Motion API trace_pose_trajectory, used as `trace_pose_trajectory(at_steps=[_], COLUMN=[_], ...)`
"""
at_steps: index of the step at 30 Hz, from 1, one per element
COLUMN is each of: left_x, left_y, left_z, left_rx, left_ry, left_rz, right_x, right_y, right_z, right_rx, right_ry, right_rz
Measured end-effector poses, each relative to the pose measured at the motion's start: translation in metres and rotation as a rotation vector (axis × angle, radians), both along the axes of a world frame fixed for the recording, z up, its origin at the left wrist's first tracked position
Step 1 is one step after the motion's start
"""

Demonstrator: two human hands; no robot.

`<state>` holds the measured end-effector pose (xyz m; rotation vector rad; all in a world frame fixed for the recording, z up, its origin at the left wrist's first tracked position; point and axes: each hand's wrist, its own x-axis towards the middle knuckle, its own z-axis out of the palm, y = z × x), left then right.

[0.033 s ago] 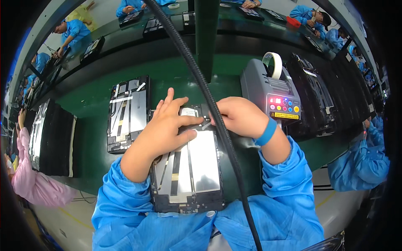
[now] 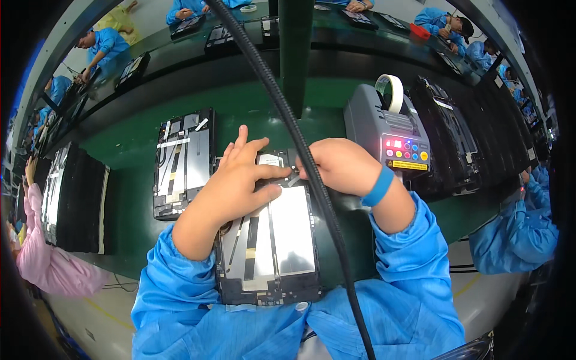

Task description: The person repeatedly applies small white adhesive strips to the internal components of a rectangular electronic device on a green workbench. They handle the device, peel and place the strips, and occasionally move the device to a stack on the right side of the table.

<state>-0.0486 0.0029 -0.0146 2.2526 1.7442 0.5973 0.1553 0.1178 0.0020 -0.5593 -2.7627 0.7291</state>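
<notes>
An opened tablet-like device (image 2: 298, 240), with silvery plates and a black frame, lies in front of me. My left hand (image 2: 240, 174) rests across its upper left part, fingers spread, the index fingertip pressing near the far edge. Beside that fingertip is a short pale strip (image 2: 293, 180), seemingly tape. My right hand (image 2: 339, 167), with a blue wristband (image 2: 378, 186), is closed in a pinch at the device's upper right, right by the strip. A black cable (image 2: 288, 120) crosses in front of its fingertips, so what they hold cannot be made out.
A second opened device (image 2: 189, 162) lies to the left on the green table (image 2: 129, 198). A grey tape dispenser (image 2: 375, 129) with lit buttons stands at right, beside stacked black devices (image 2: 456, 138). Another stack (image 2: 78, 204) is far left. Co-workers sit around.
My right hand and wrist have shifted very slightly left. The left hand stays almost where it was, and the device has not visibly moved.
</notes>
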Motion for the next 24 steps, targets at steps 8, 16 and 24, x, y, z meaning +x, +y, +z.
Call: trace_pose_trajectory(at_steps=[8,16,24], left_x=[-0.005,0.005,0.013], left_y=[0.011,0.025,0.023], left_z=[0.014,0.003,-0.005], left_rx=[-0.236,-0.176,-0.057], left_ry=[-0.1,-0.101,-0.116], left_rz=[0.013,0.148,0.2], right_x=[-0.018,-0.02,-0.021], right_y=[0.004,0.005,0.008], right_z=[0.009,0.01,0.017], right_rx=[-0.037,-0.099,-0.1], right_ry=[-0.213,-0.238,-0.313], right_rz=[-0.021,-0.001,0.049])
